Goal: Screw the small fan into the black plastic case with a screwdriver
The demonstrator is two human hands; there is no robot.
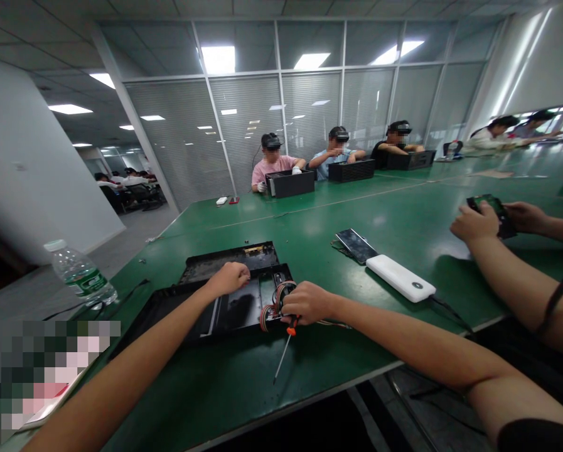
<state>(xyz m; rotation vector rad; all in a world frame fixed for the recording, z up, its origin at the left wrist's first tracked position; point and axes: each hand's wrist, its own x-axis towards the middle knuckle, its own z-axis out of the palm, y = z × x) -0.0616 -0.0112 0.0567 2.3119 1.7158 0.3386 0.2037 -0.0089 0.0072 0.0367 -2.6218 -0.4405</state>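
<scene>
On the green table [243, 389] lies an opened flat black case [243, 317], with a bundle of multicoloured ribbon wires [268, 312] at its right end. My right hand [309, 302] is closed round the orange and black handle of a screwdriver [290, 329]. The shaft slants down towards me, and the fingers are at the wires. My left hand [231, 277] hovers over the case with its fingers curled closed; what they hold, if anything, is hidden. Behind it is a black panel [206, 266] with a brass-coloured strip.
A water bottle [86, 279] stands at left beside black cables. Right of the case lie a phone [355, 245] and a white power bank [398, 276]. A neighbour's hands [476, 221] hold a circuit board at right. Across the table, people work at black boxes [293, 183].
</scene>
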